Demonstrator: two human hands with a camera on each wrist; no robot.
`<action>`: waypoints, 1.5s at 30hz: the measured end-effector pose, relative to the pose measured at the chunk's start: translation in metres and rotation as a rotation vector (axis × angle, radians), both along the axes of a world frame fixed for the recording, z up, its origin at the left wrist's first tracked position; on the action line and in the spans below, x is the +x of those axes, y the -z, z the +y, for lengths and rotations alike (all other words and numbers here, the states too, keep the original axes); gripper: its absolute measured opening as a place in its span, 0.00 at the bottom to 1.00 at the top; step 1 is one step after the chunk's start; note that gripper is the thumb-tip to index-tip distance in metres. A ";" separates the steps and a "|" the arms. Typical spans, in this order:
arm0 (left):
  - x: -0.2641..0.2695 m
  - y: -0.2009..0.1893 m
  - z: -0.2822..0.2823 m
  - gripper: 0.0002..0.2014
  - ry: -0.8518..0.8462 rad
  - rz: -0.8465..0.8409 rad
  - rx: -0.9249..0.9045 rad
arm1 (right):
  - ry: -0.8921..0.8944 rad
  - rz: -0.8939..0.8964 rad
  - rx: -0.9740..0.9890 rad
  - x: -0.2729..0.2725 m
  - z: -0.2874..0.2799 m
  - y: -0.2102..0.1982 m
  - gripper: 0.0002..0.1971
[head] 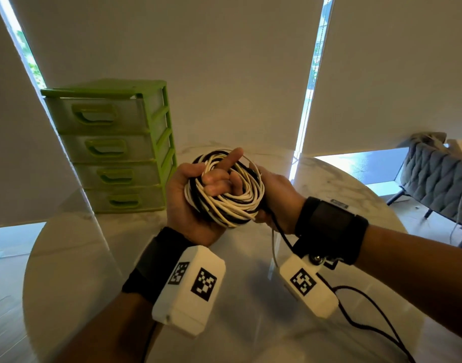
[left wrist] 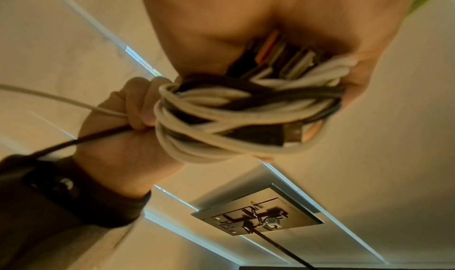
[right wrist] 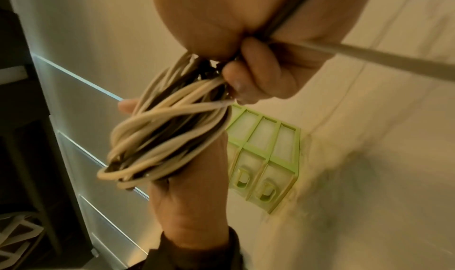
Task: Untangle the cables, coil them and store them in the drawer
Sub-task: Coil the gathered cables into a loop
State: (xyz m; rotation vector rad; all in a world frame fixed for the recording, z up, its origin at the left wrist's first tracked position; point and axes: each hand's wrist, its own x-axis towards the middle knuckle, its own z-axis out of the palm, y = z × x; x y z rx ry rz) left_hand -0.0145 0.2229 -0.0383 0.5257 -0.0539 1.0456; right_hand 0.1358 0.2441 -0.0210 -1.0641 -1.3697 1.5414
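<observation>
Left hand: my left hand (head: 190, 205) cradles the coil (head: 224, 189) from below, fingers threaded up through its middle and curled over the loops; I judge this keeps the rings stacked so they cannot spring apart.
Right hand: my right hand (head: 274, 195) pinches the far edge of the coil, opposite my left palm, fingers closed on the loops and on the loose ends; this steadies the bundle while the last length comes in.
Cables: white and black strands wound together into one ring between my two grips; plugs (left wrist: 278, 60) sit tucked against my left palm.
Loose ends: a white tail (right wrist: 369, 56) and a black tail (left wrist: 81, 140) run out below my right grip, toward my wrists; not yet wound in.
Drawers: the green drawer unit (head: 112, 148) stands beyond my left hand on the table (head: 67, 258); all four fronts look closed, so one must be opened before storing.
Stage: coiling nearly done, I judge; storing not begun.
</observation>
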 end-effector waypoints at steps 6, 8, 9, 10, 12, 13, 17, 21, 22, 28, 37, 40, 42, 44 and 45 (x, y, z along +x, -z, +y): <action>-0.002 0.003 0.008 0.31 -0.128 0.005 -0.051 | 0.055 0.005 -0.048 -0.007 -0.005 0.005 0.28; -0.006 0.002 0.011 0.29 -0.171 0.018 -0.069 | 0.050 -0.044 -0.022 -0.009 -0.010 0.008 0.30; -0.008 0.002 0.012 0.29 -0.199 0.022 -0.071 | 0.044 -0.075 0.000 -0.010 -0.013 0.011 0.31; -0.010 0.002 0.014 0.29 -0.220 0.015 -0.066 | 0.036 -0.111 0.019 -0.011 -0.016 0.014 0.33; -0.013 0.003 0.015 0.33 -0.238 -0.006 -0.043 | 0.017 -0.176 0.041 -0.011 -0.020 0.016 0.33; -0.014 0.003 0.016 0.34 -0.250 0.000 -0.032 | 0.004 -0.196 0.049 -0.010 -0.021 0.016 0.32; -0.017 0.000 0.016 0.32 -0.339 0.018 -0.021 | -0.115 -0.372 0.072 -0.005 -0.032 0.012 0.26; -0.023 -0.004 0.022 0.27 -0.504 0.018 -0.152 | -0.297 -0.808 0.262 0.000 -0.049 0.011 0.22; -0.022 -0.004 0.023 0.27 -0.526 0.018 -0.171 | -0.342 -0.897 0.327 0.001 -0.053 0.009 0.20; -0.013 -0.003 0.024 0.18 -0.608 0.156 -0.187 | -0.442 -1.202 0.562 -0.005 -0.069 -0.004 0.15; -0.041 -0.007 0.029 0.15 -0.543 -0.048 -0.297 | -0.396 -1.357 0.814 0.018 -0.078 -0.021 0.16; -0.054 -0.015 0.027 0.21 -0.530 -0.102 -0.335 | -0.373 -1.390 0.667 0.039 -0.064 -0.014 0.18; -0.056 -0.023 0.021 0.21 -0.508 -0.016 -0.310 | -0.354 -1.468 0.517 0.056 -0.046 -0.008 0.17; -0.054 -0.025 0.016 0.31 -0.367 0.052 -0.252 | -0.292 -1.507 0.406 0.065 -0.032 -0.011 0.12; -0.052 -0.023 0.016 0.37 -0.270 0.080 -0.230 | -0.253 -1.474 0.368 0.065 -0.027 -0.016 0.05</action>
